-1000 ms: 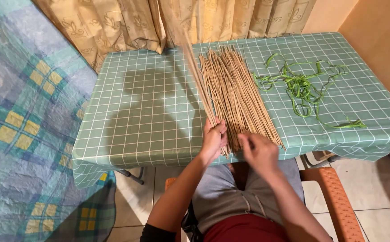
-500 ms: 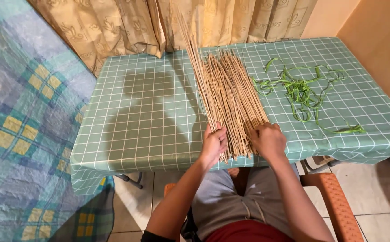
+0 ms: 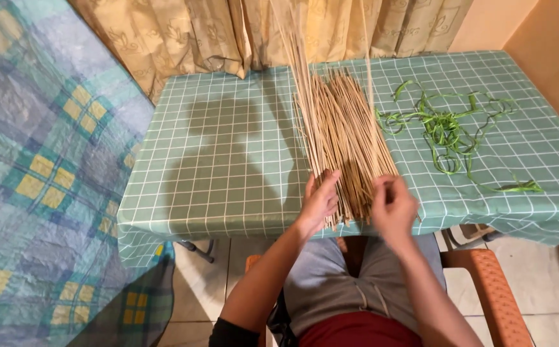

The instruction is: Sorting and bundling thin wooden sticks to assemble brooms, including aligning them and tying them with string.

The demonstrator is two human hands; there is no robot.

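Sticks, thin, long and tan, lie in a loose bundle on a table covered with a green checked cloth, and they serve as the landmark for everything else. Their near ends hang just over the table's front edge; their far ends reach toward the beige curtain behind the table, and a few stand tilted up against it. At the near left corner of the sticks, the left hand rests with its fingers curled against the outer ones, touching their ends. At the near right corner, the right hand is raised slightly, thumb and fingertips drawn together; it seems to pinch a single stick that rises toward the curtain, though the grip itself is too small to tell for sure. To the right of the sticks, well apart from both hands, lies a tangle of green leaf strips. Left of the sticks and beyond the table, a blue and yellow plaid blanket fills the view. Below the near ends, an orange chair shows beside the person's lap.
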